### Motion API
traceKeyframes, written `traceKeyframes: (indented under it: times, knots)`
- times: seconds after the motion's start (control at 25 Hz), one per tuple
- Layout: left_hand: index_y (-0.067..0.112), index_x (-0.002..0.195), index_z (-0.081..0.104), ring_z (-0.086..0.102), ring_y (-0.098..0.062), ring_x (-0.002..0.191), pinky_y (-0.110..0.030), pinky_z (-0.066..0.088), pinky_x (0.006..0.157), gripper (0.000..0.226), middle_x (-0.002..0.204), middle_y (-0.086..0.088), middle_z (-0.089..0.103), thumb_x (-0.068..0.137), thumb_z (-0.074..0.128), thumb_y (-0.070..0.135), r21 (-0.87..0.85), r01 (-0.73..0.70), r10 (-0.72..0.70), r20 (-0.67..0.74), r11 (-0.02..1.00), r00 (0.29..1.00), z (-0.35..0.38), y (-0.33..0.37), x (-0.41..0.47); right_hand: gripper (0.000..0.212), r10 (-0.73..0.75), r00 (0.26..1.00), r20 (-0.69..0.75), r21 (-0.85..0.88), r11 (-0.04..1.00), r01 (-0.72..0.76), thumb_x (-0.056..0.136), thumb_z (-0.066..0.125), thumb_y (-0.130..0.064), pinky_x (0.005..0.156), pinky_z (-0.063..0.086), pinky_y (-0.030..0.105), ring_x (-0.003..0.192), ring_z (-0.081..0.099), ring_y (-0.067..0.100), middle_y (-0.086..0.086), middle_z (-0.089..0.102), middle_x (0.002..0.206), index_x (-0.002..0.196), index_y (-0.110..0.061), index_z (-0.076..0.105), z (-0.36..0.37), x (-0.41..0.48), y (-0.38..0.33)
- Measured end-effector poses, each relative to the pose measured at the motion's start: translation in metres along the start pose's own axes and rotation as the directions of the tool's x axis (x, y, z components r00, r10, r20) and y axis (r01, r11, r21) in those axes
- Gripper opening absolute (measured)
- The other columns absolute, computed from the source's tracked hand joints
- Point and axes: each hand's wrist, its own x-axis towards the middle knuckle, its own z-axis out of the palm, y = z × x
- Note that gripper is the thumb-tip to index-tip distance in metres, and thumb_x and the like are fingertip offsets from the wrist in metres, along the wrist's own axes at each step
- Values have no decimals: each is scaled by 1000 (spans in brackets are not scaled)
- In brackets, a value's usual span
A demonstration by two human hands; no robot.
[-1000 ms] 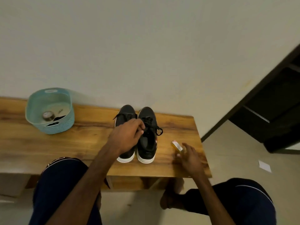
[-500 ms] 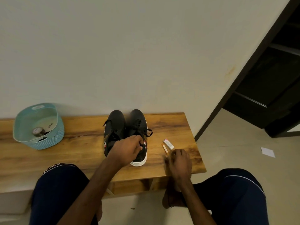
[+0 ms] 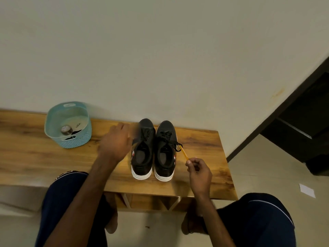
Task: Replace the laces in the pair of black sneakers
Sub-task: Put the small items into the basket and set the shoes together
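The pair of black sneakers with white soles (image 3: pixel 154 152) stands on the wooden desk (image 3: pixel 35 157), side by side. The toes point to the wall and the heels to the person, so the long axis of each shoe runs away from the person. The black laces (image 3: pixel 166 135) are in the eyelets, and one loop hangs out on the right side of the pair.

The right hand (image 3: pixel 199 170) is just to the right of the pair, near the heels. Its fingers are curled and pinch a thin yellow stick (image 3: pixel 184 153). The stick points slantwise to the hanging loop, and its far tip is at the loop or touching it; I cannot tell which. I judge that this hand is the nearer one for loosening the lace.

The left hand (image 3: pixel 115 141) is just left of the pair and is blurred. Its fingers look loosely spread, with nothing in them. Further left stands a teal woven basket (image 3: pixel 83 138).
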Motion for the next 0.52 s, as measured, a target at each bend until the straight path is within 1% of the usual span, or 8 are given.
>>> traceKeyframes:
  times: [0.08, 0.16, 0.24, 0.32, 0.4, 0.44, 0.48, 0.52]
  knots:
    - [13, 135, 50, 48, -31, 122, -49, 49, 86, 45, 137, -8, 50, 94, 60, 27, 72, 147, -146, -16, 987, 989, -15, -38, 1, 9, -85, 993, 81, 48, 996, 82, 90, 71, -18, 76, 56, 24, 88, 66, 2, -11, 71, 90, 96, -25, 69, 15, -5, -29]
    - [12, 142, 41, 40, -32, 132, -52, 46, 94, 56, 148, -8, 40, 93, 62, 27, 136, 269, -275, 26, 954, 961, -22, -71, -1, 10, -169, 971, 169, 64, 985, 160, 90, 72, -16, 76, 52, 16, 88, 65, -2, -12, 71, 91, 99, -20, 71, 41, -8, -59]
    - [11, 143, 36, 38, -30, 134, -51, 44, 96, 58, 151, -7, 35, 94, 61, 28, 208, 309, -331, 79, 928, 940, -19, -90, -7, 11, -259, 932, 255, 62, 966, 251, 90, 71, -16, 76, 49, 9, 88, 65, -2, -14, 71, 93, 101, -18, 71, 68, -11, -90]
    - [10, 139, 36, 45, -28, 129, -46, 47, 93, 53, 144, -8, 44, 95, 58, 29, 266, 314, -363, 161, 911, 918, -15, -110, -18, 11, -346, 871, 348, 54, 935, 350, 91, 70, -18, 76, 49, 8, 88, 65, -2, -15, 70, 93, 102, -19, 70, 105, -14, -120]
    - [11, 132, 40, 54, -27, 120, -42, 49, 89, 44, 133, -8, 54, 98, 55, 34, 286, 276, -353, 271, 918, 895, -13, -125, -30, 12, -413, 814, 409, 56, 902, 429, 91, 71, -19, 76, 48, 8, 86, 64, -1, -15, 69, 92, 103, -20, 70, 143, -16, -144]
    - [13, 130, 42, 55, -26, 118, -40, 48, 88, 42, 130, -7, 55, 98, 53, 36, 281, 261, -339, 281, 924, 898, -13, -134, -34, 13, -440, 788, 430, 61, 885, 461, 91, 72, -19, 75, 49, 9, 86, 64, 1, -14, 69, 92, 104, -19, 70, 164, -16, -154]
    - [14, 132, 43, 54, -25, 119, -40, 48, 87, 42, 131, -5, 55, 98, 53, 38, 267, 263, -329, 245, 927, 912, -15, -141, -38, 15, -464, 763, 450, 66, 869, 490, 90, 72, -20, 75, 49, 10, 85, 64, 2, -13, 69, 92, 105, -19, 70, 186, -16, -164]
    - [16, 136, 41, 52, -24, 121, -40, 48, 86, 47, 134, -3, 53, 97, 54, 39, 250, 277, -325, 174, 928, 929, -19, -147, -39, 16, -488, 736, 470, 61, 850, 524, 91, 72, -21, 76, 49, 12, 85, 63, 3, -12, 70, 92, 106, -19, 71, 208, -14, -172]
